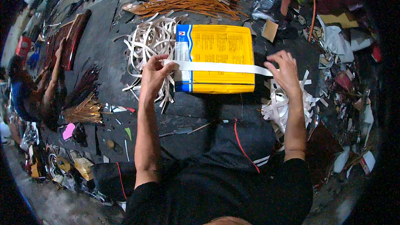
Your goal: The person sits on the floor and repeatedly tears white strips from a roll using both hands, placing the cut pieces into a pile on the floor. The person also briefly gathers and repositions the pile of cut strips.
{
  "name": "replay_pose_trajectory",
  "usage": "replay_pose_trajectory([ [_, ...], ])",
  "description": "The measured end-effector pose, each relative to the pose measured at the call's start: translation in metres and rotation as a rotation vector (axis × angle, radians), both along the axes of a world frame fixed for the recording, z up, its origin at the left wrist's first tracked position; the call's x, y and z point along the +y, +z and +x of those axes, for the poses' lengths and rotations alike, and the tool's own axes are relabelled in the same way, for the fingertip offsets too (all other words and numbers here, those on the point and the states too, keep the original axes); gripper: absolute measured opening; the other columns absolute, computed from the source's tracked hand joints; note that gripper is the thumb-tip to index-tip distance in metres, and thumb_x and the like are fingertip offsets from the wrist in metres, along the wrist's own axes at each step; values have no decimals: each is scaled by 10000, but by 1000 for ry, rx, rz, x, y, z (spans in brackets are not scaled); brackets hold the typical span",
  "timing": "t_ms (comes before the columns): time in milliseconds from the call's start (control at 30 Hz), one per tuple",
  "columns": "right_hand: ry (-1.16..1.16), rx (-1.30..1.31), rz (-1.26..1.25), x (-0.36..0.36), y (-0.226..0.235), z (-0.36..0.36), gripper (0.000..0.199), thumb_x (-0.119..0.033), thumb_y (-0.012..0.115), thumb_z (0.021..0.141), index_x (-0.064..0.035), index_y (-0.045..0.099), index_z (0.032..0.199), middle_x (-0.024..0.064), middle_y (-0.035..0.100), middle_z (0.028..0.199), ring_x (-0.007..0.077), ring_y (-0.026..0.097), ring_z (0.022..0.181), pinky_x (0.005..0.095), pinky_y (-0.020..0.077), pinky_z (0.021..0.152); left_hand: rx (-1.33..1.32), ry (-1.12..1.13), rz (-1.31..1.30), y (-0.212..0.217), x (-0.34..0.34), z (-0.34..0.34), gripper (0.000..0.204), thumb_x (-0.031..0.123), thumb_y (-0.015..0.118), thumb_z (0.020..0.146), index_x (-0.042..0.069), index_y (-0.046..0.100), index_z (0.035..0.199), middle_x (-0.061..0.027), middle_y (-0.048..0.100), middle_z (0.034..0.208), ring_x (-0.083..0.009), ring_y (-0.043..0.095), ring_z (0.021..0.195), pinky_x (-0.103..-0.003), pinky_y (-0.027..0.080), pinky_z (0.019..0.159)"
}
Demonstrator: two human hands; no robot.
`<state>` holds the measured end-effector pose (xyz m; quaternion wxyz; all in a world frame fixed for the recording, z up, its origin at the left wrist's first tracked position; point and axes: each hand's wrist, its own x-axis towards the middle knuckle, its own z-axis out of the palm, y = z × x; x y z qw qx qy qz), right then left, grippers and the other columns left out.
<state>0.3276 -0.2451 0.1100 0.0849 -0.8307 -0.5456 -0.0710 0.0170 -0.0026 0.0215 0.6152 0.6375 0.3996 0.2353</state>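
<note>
Across a dark floor (109, 37) strewn with scraps (335, 43), the work looks partway along: a single strip is laid out straight, while many more lie loose to either side; which of those are finished and which are left cannot be told.

At the far side rests a sheaf of orange strands (185, 5), thin, stiff-looking and roughly parallel. Nearer lies a yellow pack (223, 43), broad and flat-topped, slightly glossy, with a blue band down its left end. Touching that end, a heap of off-white strips (146, 37) tangles in soft loops. On the opposite side, beneath the right forearm, a second heap (278, 110) holds whiter, flatter pieces crossing at sharp angles.

The left hand (156, 73) pinches one end of the white strip (221, 67) between thumb and forefinger. The right hand (285, 68) curves over the other end; whether its fingers grip there cannot be told. Narrow, smooth and ribbon-like, the strip crosses the pack's top and runs past its right edge, dipping slightly.
</note>
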Motion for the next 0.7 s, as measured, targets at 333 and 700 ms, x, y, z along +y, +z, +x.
replay_pose_trajectory([
  [333, 644, 638, 224, 160, -64, -119, 158, -127, 641, 852, -18, 635, 966, 142, 630, 937, 296, 606, 930, 377, 473, 836, -168, 177, -53, -16, -17, 9, 202, 143, 676, 874, -21, 681, 990, -37, 679, 860, -82, 603, 778, -214, 475, 713],
  [700, 676, 664, 304, 161, -88, -117, 157, -66, 631, 842, -21, 642, 992, 122, 632, 894, 287, 627, 847, 358, 505, 769, -154, 216, -82, -19, -19, 19, 200, 191, 662, 889, -8, 649, 902, -39, 670, 829, -78, 587, 741, -218, 467, 681],
])
